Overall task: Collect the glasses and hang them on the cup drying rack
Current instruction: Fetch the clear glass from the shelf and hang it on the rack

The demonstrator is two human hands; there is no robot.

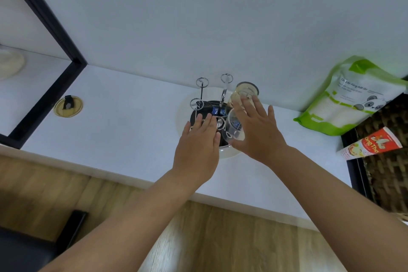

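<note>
The rack (212, 115) stands on the white counter (123, 121) close to the wall, its ringed prongs rising from a dark round base, and everything here is best placed against it. Two glasses are already on its right side: the far glass (246, 90) sits mouth down over a prong at the back right, and the near glass (235, 126) hangs tilted at the front right, so both can drain. The right hand (258, 130) lies over that side with fingers spread and straight, fingertips touching the far glass and the palm against the near one; this reads as steadying or letting go, not a firm grasp. The left hand (198, 141) rests over the front left of the rack, fingers together and flat, probably bracing the base so the rack does not tip. Three prongs behind and to the left stand bare. The hands cover the rack's front, so whether the near glass is fully seated on its prong cannot be told, nor what the blue items inside the base are. No loose glasses show on the counter; right of the rack a green pouch (344, 97) leans on the wall.
</note>
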